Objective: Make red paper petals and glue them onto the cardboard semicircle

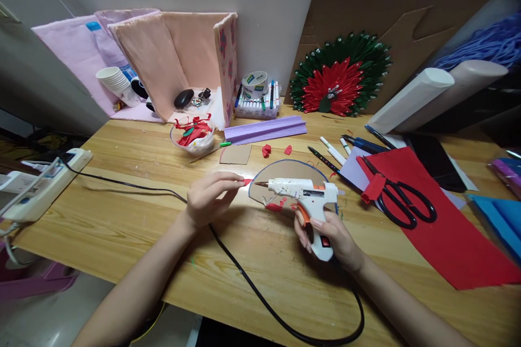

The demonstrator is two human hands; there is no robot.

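A white hot glue gun (pixel 293 187) with an orange trigger is gripped in my right hand (pixel 331 236), its nozzle pointing left. Between the fingertips of my left hand (pixel 214 195) is a small red paper piece (pixel 247 182), close to the nozzle tip. Under the gun lies a rounded cardboard piece (pixel 285 169) with a blue edge, partly hidden by the gun. Some red scraps (pixel 275 206) lie at its lower edge. Two more red paper bits (pixel 266 150) sit just behind it on the wooden table (pixel 163 249).
Black scissors (pixel 401 203) rest on red paper (pixel 456 227) at the right, near several pens. A clear bowl (pixel 192 143) of red scraps stands at back left. The black cord (pixel 240 271) loops across the front; a power strip (pixel 49 187) is far left. A red-green paper flower (pixel 337 76) leans behind.
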